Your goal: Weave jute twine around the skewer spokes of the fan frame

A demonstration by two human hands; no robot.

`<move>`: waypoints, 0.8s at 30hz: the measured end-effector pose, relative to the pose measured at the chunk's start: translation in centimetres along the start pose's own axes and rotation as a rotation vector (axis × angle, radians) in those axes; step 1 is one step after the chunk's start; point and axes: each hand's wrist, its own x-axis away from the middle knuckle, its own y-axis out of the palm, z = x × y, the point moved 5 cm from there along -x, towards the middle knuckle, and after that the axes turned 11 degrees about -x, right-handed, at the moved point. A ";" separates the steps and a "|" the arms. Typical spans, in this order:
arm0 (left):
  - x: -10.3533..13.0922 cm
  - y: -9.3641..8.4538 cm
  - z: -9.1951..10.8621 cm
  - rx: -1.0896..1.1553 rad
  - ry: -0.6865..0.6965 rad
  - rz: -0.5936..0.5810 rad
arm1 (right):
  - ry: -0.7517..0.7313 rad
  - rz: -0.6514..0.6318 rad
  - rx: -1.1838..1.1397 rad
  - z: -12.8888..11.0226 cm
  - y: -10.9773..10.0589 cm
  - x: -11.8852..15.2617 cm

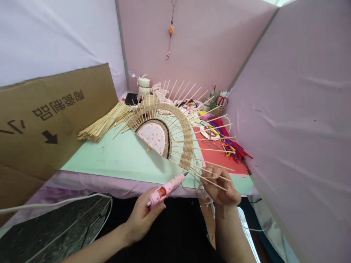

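Note:
My left hand (145, 213) is wrapped round a pink glue gun (168, 189), its dark nozzle pointing up and right. The nozzle tip is at the lower right end of a half-round woven fan (188, 138); I cannot tell if it touches. Thin wooden sticks radiate from the fan's dotted pink centre (153, 136), through a band of woven tan cord. My right hand (219, 184) has its fingers curled round the lowest sticks at the fan's right end. Loose strands of cord (197, 179) hang beside that hand.
A bundle of wooden sticks (105, 122) lies at left, beside a large cardboard sheet (55, 124). Behind the fan stands a white bottle (143, 87). Pipe cleaners (233, 140), red paper (211, 155) and red-handled scissors (222, 100) are at right. A white cable (68, 200) runs at lower left.

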 end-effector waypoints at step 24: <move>-5.8 -11.4 1.1 -0.728 -0.161 0.435 | 0.018 0.076 0.018 0.1 -0.3 0.1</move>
